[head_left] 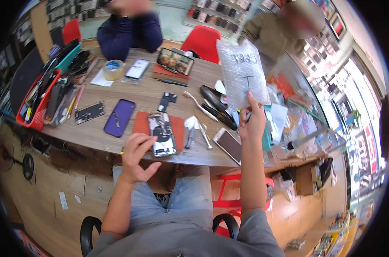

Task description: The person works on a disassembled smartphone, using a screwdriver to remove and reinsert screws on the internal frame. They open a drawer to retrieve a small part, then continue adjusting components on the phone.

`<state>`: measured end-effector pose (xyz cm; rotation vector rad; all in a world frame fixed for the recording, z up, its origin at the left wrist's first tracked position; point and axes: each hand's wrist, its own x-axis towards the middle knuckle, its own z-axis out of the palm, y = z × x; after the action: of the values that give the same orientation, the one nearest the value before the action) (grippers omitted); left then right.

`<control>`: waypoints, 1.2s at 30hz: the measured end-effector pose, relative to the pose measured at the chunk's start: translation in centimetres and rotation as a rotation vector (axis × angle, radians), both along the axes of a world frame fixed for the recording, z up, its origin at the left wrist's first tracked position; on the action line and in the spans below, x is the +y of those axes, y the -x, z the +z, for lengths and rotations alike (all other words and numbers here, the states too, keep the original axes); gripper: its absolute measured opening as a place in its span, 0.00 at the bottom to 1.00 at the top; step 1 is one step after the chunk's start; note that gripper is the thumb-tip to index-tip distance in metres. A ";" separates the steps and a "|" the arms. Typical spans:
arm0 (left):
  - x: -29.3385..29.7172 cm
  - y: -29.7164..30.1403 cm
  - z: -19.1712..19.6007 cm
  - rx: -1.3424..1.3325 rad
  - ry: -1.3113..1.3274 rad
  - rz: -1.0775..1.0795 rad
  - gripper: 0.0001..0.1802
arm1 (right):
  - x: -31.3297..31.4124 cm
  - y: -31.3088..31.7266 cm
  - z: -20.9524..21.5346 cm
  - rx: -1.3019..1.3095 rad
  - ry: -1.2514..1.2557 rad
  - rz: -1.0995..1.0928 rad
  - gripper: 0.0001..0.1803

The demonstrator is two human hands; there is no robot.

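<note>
In front of me an opened phone (162, 135) lies on a reddish-brown mat (141, 122), its inner parts and a round black coil showing. My left hand (139, 156) hovers at its near left side, fingers spread and holding nothing. Raised at the right, my right hand (252, 118) pinches the lower edge of a clear bubble-wrap packet (243, 75) with black handwriting. A thin dark tool also shows among those fingers, too small to name. Just left of that forearm lies a white-fronted phone (228, 145). A small black phone part (167, 102) rests beyond the mat.
A purple phone case (119, 118) and a dark phone panel (90, 113) lie at the left, beside a red basket (39, 100) of tools. Farther back are a tape roll (113, 70) and a propped-up phone (175, 61). Two people are across the table, near a red chair (201, 43).
</note>
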<state>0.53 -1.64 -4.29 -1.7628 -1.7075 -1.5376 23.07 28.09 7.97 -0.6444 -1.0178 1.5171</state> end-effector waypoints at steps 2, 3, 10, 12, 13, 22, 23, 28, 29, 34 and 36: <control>-0.5 0.2 -0.5 -0.037 -0.009 0.030 0.39 | -5.2 -3.0 2.0 -0.024 -0.045 -0.001 0.21; -0.9 0.5 -0.8 -0.066 -0.017 0.051 0.40 | -7.3 -4.8 2.7 0.004 -0.097 -0.060 0.20; -3.8 1.1 -5.8 -0.272 -0.250 0.162 0.40 | -13.4 -27.9 3.9 0.230 -0.397 -0.648 0.19; -5.1 2.1 -7.4 -0.293 -0.277 0.225 0.37 | -12.7 -35.4 3.5 0.106 -0.330 -0.878 0.21; -5.6 2.5 -7.9 -0.301 -0.289 0.258 0.36 | -12.4 -37.7 3.2 0.088 -0.241 -0.999 0.20; -9.6 6.3 -9.0 -0.501 -0.443 0.529 0.22 | 3.9 -48.0 -6.8 0.099 0.053 -0.997 0.18; -10.0 6.6 -8.8 -0.515 -0.456 0.554 0.21 | 6.4 -47.9 -7.0 0.103 0.026 -0.950 0.18; -13.2 7.6 -9.9 -0.533 -0.436 0.659 0.22 | 15.0 -41.2 -4.1 0.013 -0.007 -0.908 0.22; -13.7 7.4 -10.2 -0.540 -0.415 0.682 0.22 | 15.6 -39.6 -3.6 -0.002 -0.034 -0.892 0.22; -15.6 6.6 -11.7 -0.566 -0.336 0.745 0.22 | 16.8 -37.0 -4.2 -0.308 -0.163 -0.756 0.18; -16.1 6.4 -12.2 -0.583 -0.315 0.747 0.22 | 16.5 -37.7 -4.7 -0.385 -0.155 -0.676 0.16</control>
<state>-5.91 -17.72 -16.53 -0.4281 -1.8903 -1.8650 60.73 44.64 3.32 -1.0660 -1.0440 0.7308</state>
